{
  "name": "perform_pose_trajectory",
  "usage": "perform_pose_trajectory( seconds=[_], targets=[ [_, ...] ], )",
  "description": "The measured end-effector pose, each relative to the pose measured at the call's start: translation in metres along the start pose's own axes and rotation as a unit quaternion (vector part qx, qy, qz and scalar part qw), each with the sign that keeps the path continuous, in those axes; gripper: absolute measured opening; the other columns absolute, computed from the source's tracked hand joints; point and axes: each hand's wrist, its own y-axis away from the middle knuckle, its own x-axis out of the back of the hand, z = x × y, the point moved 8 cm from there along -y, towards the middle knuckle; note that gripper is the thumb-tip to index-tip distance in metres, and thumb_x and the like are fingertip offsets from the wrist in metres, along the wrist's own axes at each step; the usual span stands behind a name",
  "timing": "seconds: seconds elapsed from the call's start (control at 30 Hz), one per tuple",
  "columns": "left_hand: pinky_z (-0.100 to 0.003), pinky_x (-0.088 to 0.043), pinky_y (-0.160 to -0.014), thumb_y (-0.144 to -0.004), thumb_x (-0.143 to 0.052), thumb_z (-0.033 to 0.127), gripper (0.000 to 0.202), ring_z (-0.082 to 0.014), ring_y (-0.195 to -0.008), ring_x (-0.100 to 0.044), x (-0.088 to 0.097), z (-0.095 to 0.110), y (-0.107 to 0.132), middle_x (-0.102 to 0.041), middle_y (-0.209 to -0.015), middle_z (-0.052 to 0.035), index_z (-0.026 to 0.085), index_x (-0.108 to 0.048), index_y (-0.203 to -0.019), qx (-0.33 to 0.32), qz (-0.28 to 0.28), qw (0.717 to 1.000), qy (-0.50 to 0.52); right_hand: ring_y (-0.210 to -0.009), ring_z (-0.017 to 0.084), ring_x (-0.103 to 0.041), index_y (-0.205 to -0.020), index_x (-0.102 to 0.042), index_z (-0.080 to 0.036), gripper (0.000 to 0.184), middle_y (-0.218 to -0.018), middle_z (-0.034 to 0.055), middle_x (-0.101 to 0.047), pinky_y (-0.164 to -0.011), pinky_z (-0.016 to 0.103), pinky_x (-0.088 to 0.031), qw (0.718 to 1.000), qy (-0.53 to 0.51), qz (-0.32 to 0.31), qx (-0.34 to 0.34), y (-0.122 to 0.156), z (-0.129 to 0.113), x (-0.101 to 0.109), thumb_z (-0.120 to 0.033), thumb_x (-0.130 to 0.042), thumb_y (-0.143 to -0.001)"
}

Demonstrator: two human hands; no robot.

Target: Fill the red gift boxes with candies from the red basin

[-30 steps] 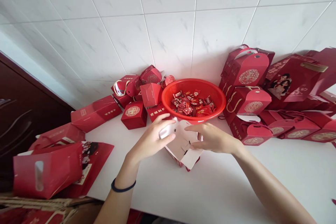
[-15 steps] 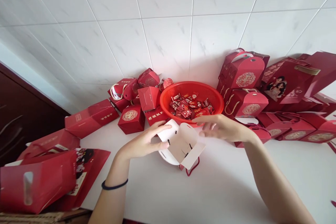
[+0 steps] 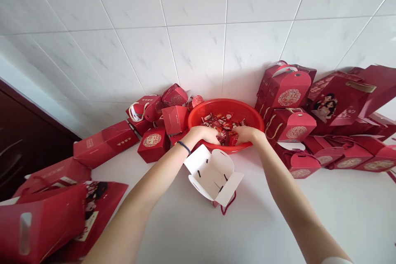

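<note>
Both of my hands reach into a round red basket (image 3: pixel 255 120) full of small red wrapped candies (image 3: pixel 222 123) at the back of the white table. My left hand (image 3: pixel 202 133) and my right hand (image 3: pixel 246 133) lie among the candies with fingers curled down; what they grip is hidden. In front of the basket stands an open red gift box (image 3: pixel 213 173) with white inner flaps spread and a red cord handle, touched by neither hand.
Closed red gift boxes (image 3: pixel 153 144) are piled left of the basket, and larger red boxes and bags (image 3: pixel 289 126) on the right. More red bags (image 3: pixel 46 218) lie at the near left. A white tiled wall (image 3: pixel 198 29) stands behind; a dark cabinet (image 3: pixel 18 140) is at left.
Both hands let go of the open box's flaps and moved forward into the red basket. The box stays open on the table.
</note>
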Motion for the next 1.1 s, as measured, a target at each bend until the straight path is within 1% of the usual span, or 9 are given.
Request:
perform_pose_trajectory(
  seconds=[0.1,0.2,0.3,0.47,0.73,0.87,0.93,1.0,1.1],
  targets=[
    [-0.045,-0.055,-0.092,-0.057,-0.081,0.029,0.081,-0.0412,-0.118,-0.064,-0.003,-0.005,-0.021,-0.060,-0.144,-0.0164,0.026,-0.064,-0.136,0.034,0.000,0.999,-0.034,-0.116,0.036,-0.064,-0.111,-0.074,-0.021,0.062,-0.122,0.0126,-0.071,-0.088,0.036,-0.052,1.000,-0.013,0.003,-0.008,-0.013,0.001,-0.002,-0.008,-0.080,-0.051],
    [-0.054,-0.049,-0.101,-0.055,-0.084,0.026,0.090,-0.0498,-0.133,-0.050,-0.004,-0.012,-0.030,-0.037,-0.160,-0.0231,0.022,-0.059,-0.142,0.061,0.023,0.996,-0.067,-0.106,0.034,-0.067,-0.089,-0.074,-0.019,0.038,-0.103,0.0107,-0.074,-0.083,0.033,-0.050,0.998,-0.056,0.036,-0.013,-0.018,0.008,0.002,-0.012,-0.082,-0.053],
    [-0.048,-0.052,-0.098,-0.060,-0.082,0.028,0.084,-0.0455,-0.125,-0.059,-0.005,-0.017,-0.036,-0.049,-0.150,-0.0267,0.015,-0.060,-0.139,0.057,0.038,0.995,-0.073,-0.084,0.023,-0.067,-0.072,-0.068,-0.018,0.015,-0.078,0.0039,-0.070,-0.071,0.027,-0.048,0.987,-0.142,0.074,-0.001,-0.018,0.013,0.007,-0.025,-0.078,-0.065],
    [-0.035,-0.055,-0.090,-0.065,-0.079,0.026,0.052,-0.0351,-0.109,-0.070,-0.001,-0.022,-0.043,-0.073,-0.120,-0.0169,0.015,-0.073,-0.116,0.022,0.075,0.996,-0.040,-0.057,0.011,-0.056,-0.077,-0.066,-0.016,0.018,-0.065,-0.0015,-0.062,-0.051,0.021,-0.040,0.934,-0.327,0.146,0.008,-0.016,0.025,0.012,-0.034,-0.068,-0.076],
    [-0.032,-0.048,-0.106,-0.068,-0.078,0.018,0.070,-0.0303,-0.130,-0.059,0.022,-0.022,-0.035,-0.065,-0.139,-0.0103,0.019,-0.061,-0.137,-0.016,0.233,0.969,0.082,-0.052,0.012,-0.057,-0.075,-0.062,-0.018,0.044,-0.063,0.0007,-0.063,-0.045,0.022,-0.043,0.811,-0.523,0.263,0.006,-0.021,0.050,0.019,-0.061,-0.066,-0.080],
    [-0.034,-0.042,-0.113,-0.071,-0.075,0.013,0.069,-0.0294,-0.136,-0.054,0.033,-0.021,-0.027,-0.061,-0.144,-0.0092,0.020,-0.059,-0.139,-0.031,0.294,0.944,0.143,-0.054,0.013,-0.062,-0.085,-0.065,-0.018,0.042,-0.075,0.0023,-0.070,-0.043,0.021,-0.044,0.780,-0.561,0.277,0.017,-0.017,0.050,0.021,-0.057,-0.075,-0.074],
    [-0.034,-0.046,-0.107,-0.078,-0.068,0.014,0.055,-0.0284,-0.127,-0.061,0.035,-0.024,-0.027,-0.067,-0.136,-0.0097,0.018,-0.063,-0.132,-0.030,0.309,0.934,0.178,-0.058,0.014,-0.064,-0.090,-0.066,-0.018,0.042,-0.079,0.0028,-0.072,-0.047,0.022,-0.049,0.772,-0.571,0.279,0.023,-0.015,0.049,0.022,-0.050,-0.080,-0.069],
    [-0.033,-0.055,-0.093,-0.084,-0.058,0.015,0.036,-0.0265,-0.105,-0.072,0.034,-0.028,-0.031,-0.075,-0.116,-0.0101,0.015,-0.069,-0.118,-0.026,0.308,0.926,0.215,-0.060,0.016,-0.066,-0.091,-0.066,-0.017,0.041,-0.078,0.0035,-0.073,-0.050,0.024,-0.052,0.769,-0.575,0.280,0.024,-0.014,0.049,0.021,-0.047,-0.082,-0.067],
    [-0.030,-0.058,-0.070,-0.087,-0.050,0.019,0.025,-0.0228,-0.075,-0.075,0.031,-0.037,-0.040,-0.077,-0.095,-0.0090,0.014,-0.071,-0.099,-0.019,0.299,0.915,0.270,-0.065,0.020,-0.069,-0.090,-0.067,-0.016,0.039,-0.079,0.0051,-0.074,-0.056,0.028,-0.055,0.772,-0.569,0.284,0.025,-0.016,0.050,0.020,-0.045,-0.081,-0.067]
  ],
)
